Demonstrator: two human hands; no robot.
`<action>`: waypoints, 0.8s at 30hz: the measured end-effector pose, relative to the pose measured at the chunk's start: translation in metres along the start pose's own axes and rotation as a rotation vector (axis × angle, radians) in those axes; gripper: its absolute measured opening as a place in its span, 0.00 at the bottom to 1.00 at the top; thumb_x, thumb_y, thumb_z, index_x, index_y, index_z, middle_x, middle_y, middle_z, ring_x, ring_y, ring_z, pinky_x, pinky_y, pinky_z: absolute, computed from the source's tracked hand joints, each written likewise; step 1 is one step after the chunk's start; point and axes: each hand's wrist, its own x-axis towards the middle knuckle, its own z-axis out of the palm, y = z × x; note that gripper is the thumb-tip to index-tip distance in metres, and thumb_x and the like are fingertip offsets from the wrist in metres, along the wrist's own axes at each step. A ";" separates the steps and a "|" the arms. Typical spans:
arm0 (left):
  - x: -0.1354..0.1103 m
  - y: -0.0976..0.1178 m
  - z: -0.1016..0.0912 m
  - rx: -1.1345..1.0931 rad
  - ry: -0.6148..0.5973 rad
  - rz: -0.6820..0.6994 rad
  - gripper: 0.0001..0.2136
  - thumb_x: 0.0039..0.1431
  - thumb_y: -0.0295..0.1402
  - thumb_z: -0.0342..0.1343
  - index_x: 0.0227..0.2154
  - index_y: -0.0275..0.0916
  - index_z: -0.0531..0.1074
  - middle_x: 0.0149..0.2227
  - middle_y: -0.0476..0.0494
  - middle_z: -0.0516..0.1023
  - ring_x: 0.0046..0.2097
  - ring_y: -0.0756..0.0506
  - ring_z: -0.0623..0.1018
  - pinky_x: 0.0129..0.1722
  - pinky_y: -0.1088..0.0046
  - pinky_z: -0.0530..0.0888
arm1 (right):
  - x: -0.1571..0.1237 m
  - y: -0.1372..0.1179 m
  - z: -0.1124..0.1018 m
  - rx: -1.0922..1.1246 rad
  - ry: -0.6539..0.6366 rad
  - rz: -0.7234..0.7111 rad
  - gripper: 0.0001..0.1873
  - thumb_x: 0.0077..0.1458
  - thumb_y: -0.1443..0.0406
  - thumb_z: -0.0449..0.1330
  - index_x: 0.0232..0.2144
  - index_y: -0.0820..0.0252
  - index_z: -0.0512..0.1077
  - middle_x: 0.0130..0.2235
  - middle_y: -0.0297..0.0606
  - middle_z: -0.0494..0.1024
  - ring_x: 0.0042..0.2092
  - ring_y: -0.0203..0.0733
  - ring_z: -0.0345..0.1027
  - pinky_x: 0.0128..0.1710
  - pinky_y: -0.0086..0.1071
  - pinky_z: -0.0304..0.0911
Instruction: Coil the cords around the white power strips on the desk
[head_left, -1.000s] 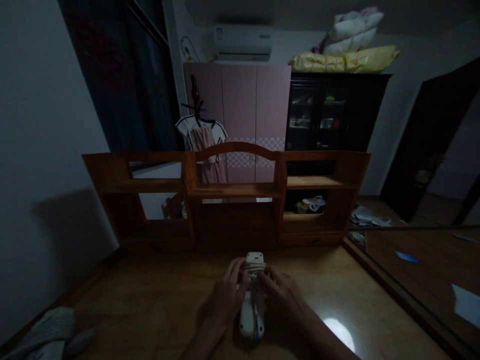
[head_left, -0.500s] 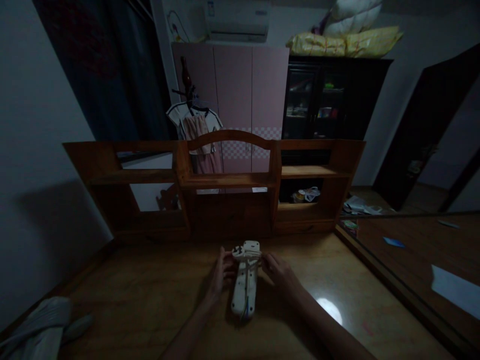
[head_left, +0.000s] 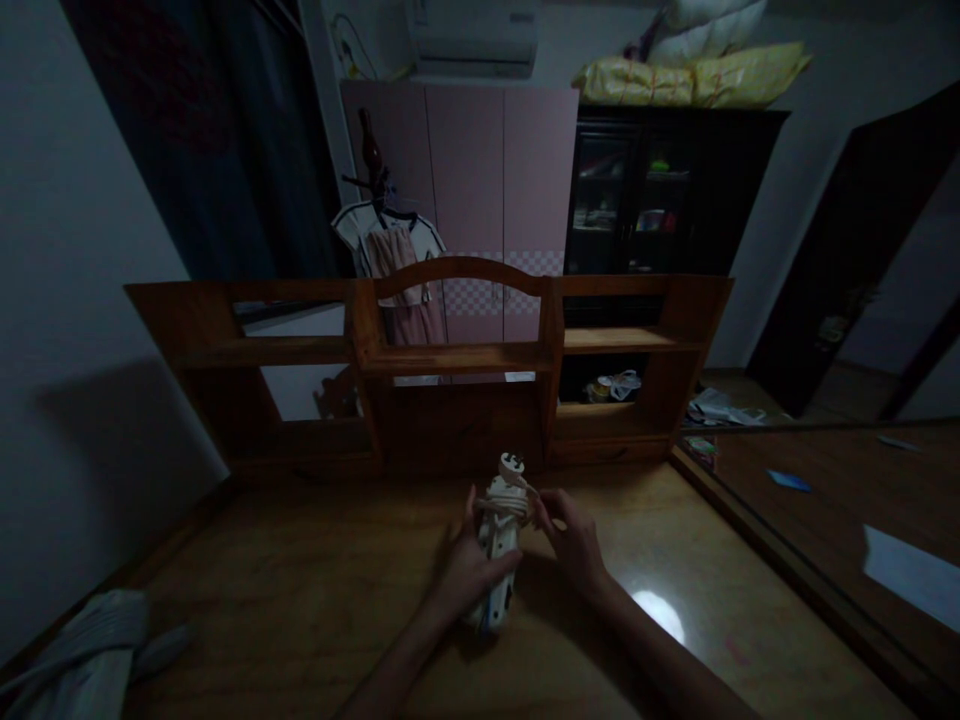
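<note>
A white power strip (head_left: 501, 541) stands over the wooden desk in front of me, its screwed underside towards me. Its cord (head_left: 505, 503) is wound in several turns around the upper part, and the plug (head_left: 511, 465) sticks up at the far end. My left hand (head_left: 474, 572) grips the strip from the left, thumb laid across it. With pinched fingers, my right hand (head_left: 566, 530) holds the cord at the right side, near the plug. A second white power strip (head_left: 94, 650), also wrapped in cord, lies at the lower left.
A wooden shelf unit (head_left: 457, 358) runs along the back of the desk (head_left: 300, 570). To the right, a raised ledge borders a brown surface with a white paper (head_left: 911, 575) and a blue packet (head_left: 787, 481). A wall (head_left: 82, 400) rises at the left.
My left hand has moved from beside the power strip to a grip across it. The strip has tilted, and the plug has shifted from the left side to the top. My right hand stays at the cord.
</note>
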 end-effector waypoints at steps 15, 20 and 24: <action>0.003 0.008 -0.022 -1.051 -0.287 -0.515 0.30 0.56 0.43 0.51 0.58 0.28 0.58 0.48 0.27 0.74 0.48 0.36 0.76 0.32 0.68 0.77 | 0.013 -0.007 -0.023 0.116 0.260 0.201 0.10 0.62 0.58 0.52 0.38 0.59 0.68 0.28 0.33 0.71 0.30 0.37 0.67 0.33 0.30 0.61; 0.000 0.011 -0.025 -1.100 -0.198 -0.423 0.28 0.58 0.41 0.51 0.58 0.30 0.60 0.48 0.30 0.75 0.48 0.37 0.77 0.41 0.64 0.77 | 0.014 0.000 -0.022 0.154 0.306 0.256 0.13 0.60 0.56 0.54 0.36 0.59 0.69 0.28 0.34 0.72 0.30 0.38 0.67 0.32 0.30 0.61; -0.005 0.013 -0.024 -1.055 -0.193 -0.416 0.28 0.58 0.39 0.52 0.58 0.30 0.60 0.49 0.29 0.74 0.46 0.37 0.77 0.37 0.66 0.77 | 0.014 0.010 -0.021 0.219 0.291 0.300 0.15 0.58 0.54 0.56 0.35 0.61 0.70 0.27 0.35 0.73 0.30 0.40 0.68 0.33 0.32 0.63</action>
